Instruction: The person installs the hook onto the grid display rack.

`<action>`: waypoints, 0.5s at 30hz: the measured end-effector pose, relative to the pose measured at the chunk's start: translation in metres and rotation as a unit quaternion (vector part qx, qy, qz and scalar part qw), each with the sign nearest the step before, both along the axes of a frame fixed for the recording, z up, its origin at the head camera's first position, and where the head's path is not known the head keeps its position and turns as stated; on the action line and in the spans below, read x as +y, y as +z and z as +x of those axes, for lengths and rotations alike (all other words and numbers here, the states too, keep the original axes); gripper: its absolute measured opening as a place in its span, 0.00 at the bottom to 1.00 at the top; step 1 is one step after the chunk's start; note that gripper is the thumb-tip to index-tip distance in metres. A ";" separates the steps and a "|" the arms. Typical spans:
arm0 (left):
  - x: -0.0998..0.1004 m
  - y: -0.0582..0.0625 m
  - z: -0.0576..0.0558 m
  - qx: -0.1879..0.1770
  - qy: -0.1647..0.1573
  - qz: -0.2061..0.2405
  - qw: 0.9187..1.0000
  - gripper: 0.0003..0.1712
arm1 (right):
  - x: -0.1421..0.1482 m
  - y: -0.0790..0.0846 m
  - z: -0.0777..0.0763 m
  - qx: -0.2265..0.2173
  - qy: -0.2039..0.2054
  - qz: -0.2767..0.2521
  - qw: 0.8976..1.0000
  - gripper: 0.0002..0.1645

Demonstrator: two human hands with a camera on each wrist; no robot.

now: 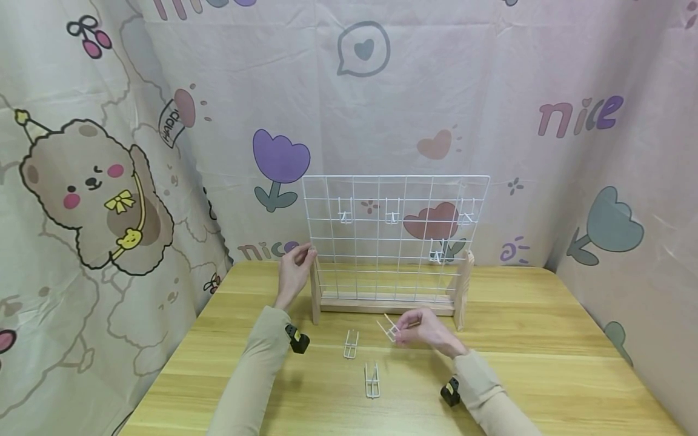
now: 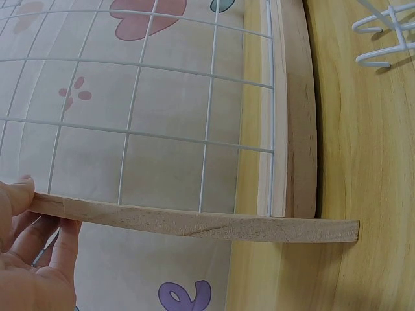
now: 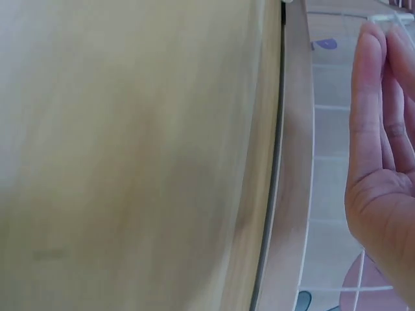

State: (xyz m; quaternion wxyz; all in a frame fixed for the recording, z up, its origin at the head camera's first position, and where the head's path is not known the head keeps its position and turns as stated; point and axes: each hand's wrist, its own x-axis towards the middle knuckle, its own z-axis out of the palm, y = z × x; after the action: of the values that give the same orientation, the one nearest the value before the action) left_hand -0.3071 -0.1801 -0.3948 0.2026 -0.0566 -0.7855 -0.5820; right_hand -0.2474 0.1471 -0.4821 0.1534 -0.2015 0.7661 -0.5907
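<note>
A white wire grid panel (image 1: 395,176) stands upright in a wooden base (image 1: 387,307) with a post at each side. My left hand (image 1: 294,272) grips the top of the left wooden post (image 2: 188,225), thumb on one face and fingers on the other in the left wrist view. In front of the base, my right hand (image 1: 428,330) pinches a white wire hook (image 1: 391,332) between thumb and fingertips, its prongs pointing up and left. The right wrist view shows those fingertips (image 3: 371,39) meeting at the frame's upper right, with only a bit of white wire visible.
Two more white wire hooks, one (image 1: 351,345) nearer the base and one (image 1: 372,383) closer to me, lie on the wooden table (image 1: 523,339). Several hooks hang on the grid, among them one (image 1: 392,218) near its middle. A printed curtain (image 1: 463,72) surrounds the table.
</note>
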 end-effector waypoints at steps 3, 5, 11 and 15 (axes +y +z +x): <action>0.000 0.000 0.000 0.000 0.000 -0.002 1.000 0.21 | -0.005 0.001 0.000 -0.006 -0.009 -0.018 1.000 0.15; 0.000 0.000 0.000 0.001 0.001 -0.003 1.000 0.21 | -0.007 0.002 0.000 -0.009 -0.014 -0.030 0.999 0.17; 0.000 0.000 0.000 0.004 0.000 -0.002 1.000 0.20 | -0.013 0.007 0.002 -0.007 -0.024 -0.052 0.998 0.19; -0.001 0.000 0.000 0.004 -0.002 0.000 1.000 0.20 | -0.018 0.011 0.003 -0.004 -0.034 -0.068 0.997 0.19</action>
State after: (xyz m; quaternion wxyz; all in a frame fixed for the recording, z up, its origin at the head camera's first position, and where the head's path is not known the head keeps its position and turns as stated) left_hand -0.3070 -0.1807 -0.3949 0.2050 -0.0608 -0.7845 -0.5821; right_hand -0.2448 0.1288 -0.4709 0.1225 -0.1828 0.7299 -0.6472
